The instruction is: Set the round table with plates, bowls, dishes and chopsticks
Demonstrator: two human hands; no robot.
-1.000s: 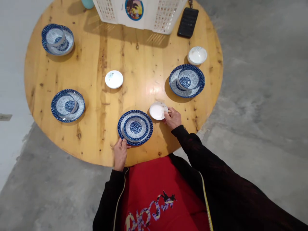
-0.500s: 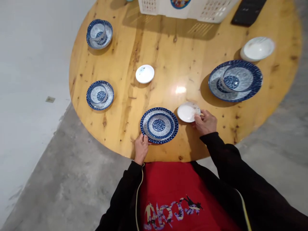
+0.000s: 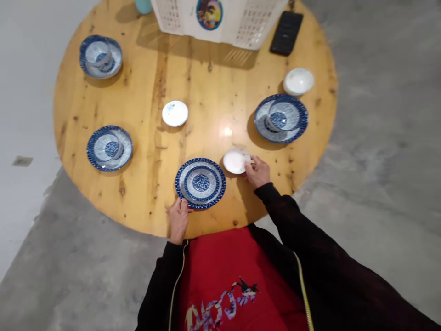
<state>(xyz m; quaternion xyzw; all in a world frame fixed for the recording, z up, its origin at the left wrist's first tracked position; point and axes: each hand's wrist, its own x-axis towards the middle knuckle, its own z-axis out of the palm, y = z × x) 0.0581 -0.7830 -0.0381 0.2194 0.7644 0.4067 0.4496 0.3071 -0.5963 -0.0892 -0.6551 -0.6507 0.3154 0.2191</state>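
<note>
My left hand (image 3: 179, 219) pinches the lower left rim of a blue-and-white plate (image 3: 200, 183) near the table's front edge. The concentric pattern may be a smaller dish nested in it; I cannot tell. To its right, my right hand (image 3: 257, 172) grips the right edge of a small white dish (image 3: 236, 161), thumb on the rim. This dish lies close beside the plate, apart from it. Another small white dish (image 3: 175, 113) rests farther back, left of the middle.
On the round wooden table (image 3: 206, 87), patterned bowls sit on larger dishes at left (image 3: 109, 148), far left (image 3: 101, 56) and right (image 3: 281, 118). A white bowl (image 3: 298, 82), black phone (image 3: 286, 33), white basket (image 3: 225, 20) and light-blue object (image 3: 143, 6) stand farther back.
The camera view has shifted, so the table and everything on it appear farther left. Both hands keep their holds on the plate and the small white dish.
</note>
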